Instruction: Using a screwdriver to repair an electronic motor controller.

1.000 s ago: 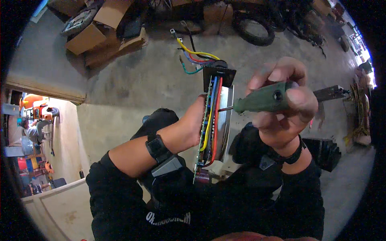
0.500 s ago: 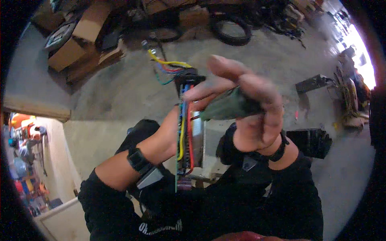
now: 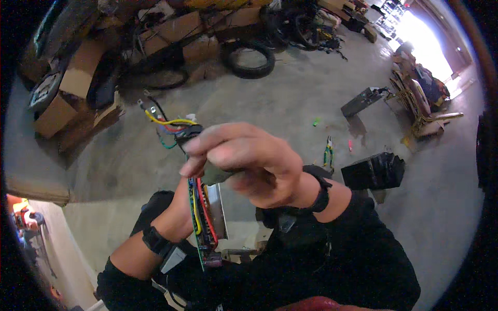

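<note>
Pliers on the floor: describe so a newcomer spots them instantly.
On the grey floor, look right of the right hand to the black block. The pliers lie just left of it, nose pointing away from the person. Green handles set them apart from the smaller pink piece beside them.

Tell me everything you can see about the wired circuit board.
The green circuit board appears edge-on, slanting, in the left grip. Red and yellow wires run alongside; a pale, metallic-looking plate flanks its right. Coloured leads fan beyond the black end piece. The right grip hides some of it; contact there is unclear.
</note>
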Action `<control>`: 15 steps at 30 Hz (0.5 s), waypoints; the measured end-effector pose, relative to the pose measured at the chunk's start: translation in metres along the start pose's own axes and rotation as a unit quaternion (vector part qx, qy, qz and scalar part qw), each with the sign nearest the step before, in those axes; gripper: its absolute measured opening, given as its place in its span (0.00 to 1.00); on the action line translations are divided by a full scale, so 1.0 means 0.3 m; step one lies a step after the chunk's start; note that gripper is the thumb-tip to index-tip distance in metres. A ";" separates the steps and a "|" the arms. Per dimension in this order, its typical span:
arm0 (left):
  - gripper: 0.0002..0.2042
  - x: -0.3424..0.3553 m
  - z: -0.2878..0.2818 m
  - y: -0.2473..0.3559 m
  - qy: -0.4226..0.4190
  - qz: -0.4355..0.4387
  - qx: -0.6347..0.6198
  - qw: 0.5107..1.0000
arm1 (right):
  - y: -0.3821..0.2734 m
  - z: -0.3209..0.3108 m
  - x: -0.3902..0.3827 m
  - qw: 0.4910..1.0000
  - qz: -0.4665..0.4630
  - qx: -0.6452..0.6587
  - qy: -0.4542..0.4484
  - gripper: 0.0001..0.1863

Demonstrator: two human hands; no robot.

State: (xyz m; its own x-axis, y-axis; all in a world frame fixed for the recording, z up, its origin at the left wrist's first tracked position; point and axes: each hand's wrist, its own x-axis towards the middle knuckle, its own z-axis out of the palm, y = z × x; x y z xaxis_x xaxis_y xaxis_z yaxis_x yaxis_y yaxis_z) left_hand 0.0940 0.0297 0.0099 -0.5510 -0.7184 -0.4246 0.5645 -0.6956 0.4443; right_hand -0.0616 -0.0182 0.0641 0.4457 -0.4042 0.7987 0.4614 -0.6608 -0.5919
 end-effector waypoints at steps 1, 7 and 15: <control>0.19 0.004 -0.007 -0.002 -0.020 0.017 0.021 0.999 | 0.000 -0.009 0.001 1.000 -0.005 -0.008 -0.012 0.18; 0.22 -0.019 0.025 -0.015 -0.002 0.036 0.031 0.999 | -0.014 0.014 -0.002 0.999 0.012 -0.038 0.013 0.19; 0.23 -0.028 0.067 0.008 0.122 -0.045 0.012 0.991 | -0.007 0.012 -0.008 0.997 0.010 -0.067 0.040 0.21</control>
State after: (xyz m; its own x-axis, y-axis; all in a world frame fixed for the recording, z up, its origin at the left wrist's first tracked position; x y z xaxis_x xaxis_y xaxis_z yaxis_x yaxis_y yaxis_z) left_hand 0.0877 0.0342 0.0302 -0.4326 -0.6347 -0.6403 0.5029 -0.7593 0.4130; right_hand -0.0609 -0.0136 0.0628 0.3884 -0.4646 0.7958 0.3441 -0.7280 -0.5930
